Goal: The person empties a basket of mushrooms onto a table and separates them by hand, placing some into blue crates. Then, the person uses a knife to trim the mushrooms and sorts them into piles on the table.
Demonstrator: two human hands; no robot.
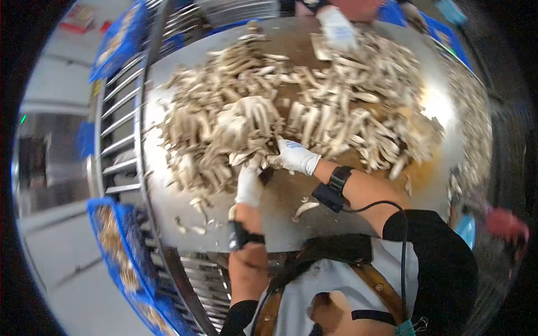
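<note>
My left hand (250,183), in a white glove, is closed at the near edge of a heap of long pale mushrooms (246,123), its fingers on a mushroom piece (245,158). Close beside it on the right is my right hand (297,157), also gloved. Its thumb points up toward the heap and its fingers curl in toward the left hand. A small dark shape (266,177) shows between the hands, too blurred to name. What the right fingers hold is hidden.
The heaps lie on a metal table (202,238), with a few loose mushroom pieces (305,209) near its front edge. Across it a co-worker's gloved hand (338,31) touches the right heap. Blue crates (120,243) line the left, beside a metal rack (120,148).
</note>
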